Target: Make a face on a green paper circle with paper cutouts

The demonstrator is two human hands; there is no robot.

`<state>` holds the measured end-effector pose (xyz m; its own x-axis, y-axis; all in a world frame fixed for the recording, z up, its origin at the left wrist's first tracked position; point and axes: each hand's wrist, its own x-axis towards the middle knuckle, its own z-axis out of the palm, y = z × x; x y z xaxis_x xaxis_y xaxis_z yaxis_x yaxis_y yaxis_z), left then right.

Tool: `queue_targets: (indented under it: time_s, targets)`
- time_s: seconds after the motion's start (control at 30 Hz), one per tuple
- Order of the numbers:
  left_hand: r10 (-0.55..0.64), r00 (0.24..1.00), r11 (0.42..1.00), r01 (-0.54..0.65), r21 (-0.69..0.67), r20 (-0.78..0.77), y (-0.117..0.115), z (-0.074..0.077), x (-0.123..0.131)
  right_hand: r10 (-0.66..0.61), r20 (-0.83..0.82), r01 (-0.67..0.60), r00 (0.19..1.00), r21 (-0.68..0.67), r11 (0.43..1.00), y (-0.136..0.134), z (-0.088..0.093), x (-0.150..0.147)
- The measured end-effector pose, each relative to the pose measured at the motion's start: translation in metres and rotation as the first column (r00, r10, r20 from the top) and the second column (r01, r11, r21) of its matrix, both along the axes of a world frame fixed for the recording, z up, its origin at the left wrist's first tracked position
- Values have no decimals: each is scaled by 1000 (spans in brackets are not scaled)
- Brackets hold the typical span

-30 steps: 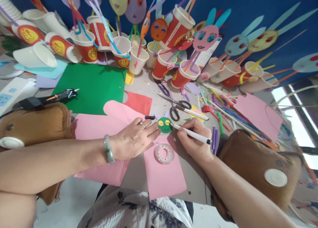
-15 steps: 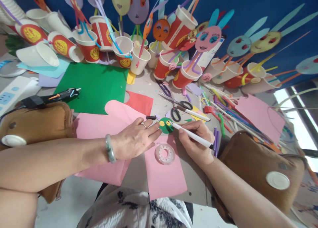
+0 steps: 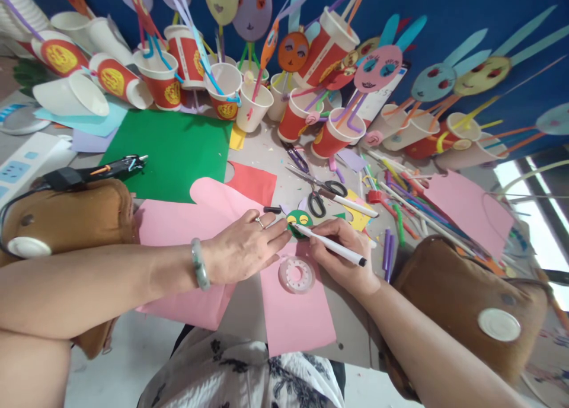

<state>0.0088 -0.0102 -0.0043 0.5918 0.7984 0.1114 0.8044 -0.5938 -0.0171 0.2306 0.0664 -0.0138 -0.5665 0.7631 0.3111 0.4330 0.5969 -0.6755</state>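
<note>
A small green paper face [image 3: 301,214] with two yellow eyes lies on the table. My right hand [image 3: 344,254] is closed round a white marker [image 3: 336,248], its tip on the lower part of the face. Flat beside it, my left hand [image 3: 246,245] has its fingers spread, the fingertips at the face's left edge. Pink paper [image 3: 178,224] lies partly under that hand. Just below the face, a clear tape roll [image 3: 296,274] rests on a pink strip [image 3: 300,331]. A black marker cap [image 3: 272,210] is left of the face.
Black scissors [image 3: 317,205] and a second marker [image 3: 351,204] lie behind the face. Green card [image 3: 171,153] is at the back left. Paper cups [image 3: 338,132] with paper figures line the back. Pipe cleaners [image 3: 400,218] and brown cushions [image 3: 471,307] are at the right.
My right hand has moved left with the marker, whose tip has gone from the right eye to lower on the face. My left hand has stayed flat. The view has shifted slightly.
</note>
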Motion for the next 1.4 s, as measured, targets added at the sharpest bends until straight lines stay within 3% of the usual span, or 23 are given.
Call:
queue_targets:
  time_s: [0.4,0.67,0.9,1.4]
  targets:
    - [1,1000,1000,-1,10,15,0,-2,1,0,16,0,1000,-9,1000,0,1,-1]
    - [4,1000,1000,-4,-3,-2,0,0,0,-145,15,143,989,107,984,-2,5,-1]
    - [4,1000,1000,-4,-14,12,0,0,1,-82,19,79,996,103,991,-1,5,-3]
    - [8,1000,1000,-8,-11,20,-1,-1,0,-88,38,87,995,31,996,-1,4,-2]
